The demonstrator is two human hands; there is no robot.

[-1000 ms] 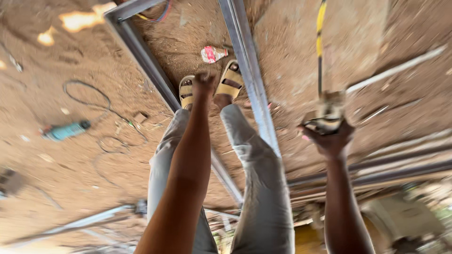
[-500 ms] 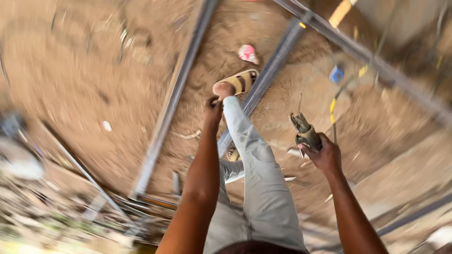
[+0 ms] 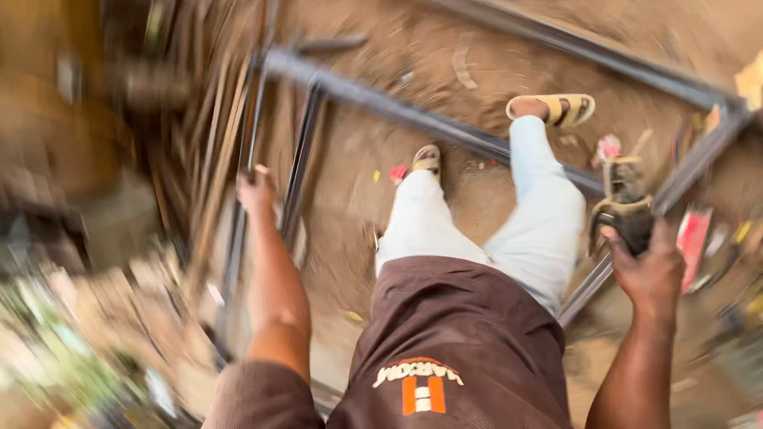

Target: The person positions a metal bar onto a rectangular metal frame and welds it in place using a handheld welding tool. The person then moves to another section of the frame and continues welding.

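Steel bars of a dark metal frame (image 3: 445, 127) lie across the sandy ground (image 3: 373, 71), and a person stands over them, seen from above and rather blurred by motion. The right hand (image 3: 648, 266) is clenched around the grip of a dark power tool (image 3: 624, 202), fingers wrapped tight about its body, the tool's head pointing away from the person and hanging just above one slanting bar of the frame, out beside the right knee. The left hand (image 3: 256, 189) is stretched out low to the other side, near a bundle of long thin rods (image 3: 213, 183) that lie next to the frame's upright bar; its fingers look curled, but the blur keeps me from telling whether they grip a rod or merely touch it. Both legs are in pale trousers (image 3: 485, 226), with a brown shirt (image 3: 457, 349) hanging over them. One yellow sandal (image 3: 556, 107) is planted beyond the crossing bar, the other sandal (image 3: 427, 159) sits just on the near side of it. A small pink scrap (image 3: 397, 172) lies on the ground beside that nearer foot, and a smear of coloured clutter (image 3: 699, 238) sits past the tool on the right.
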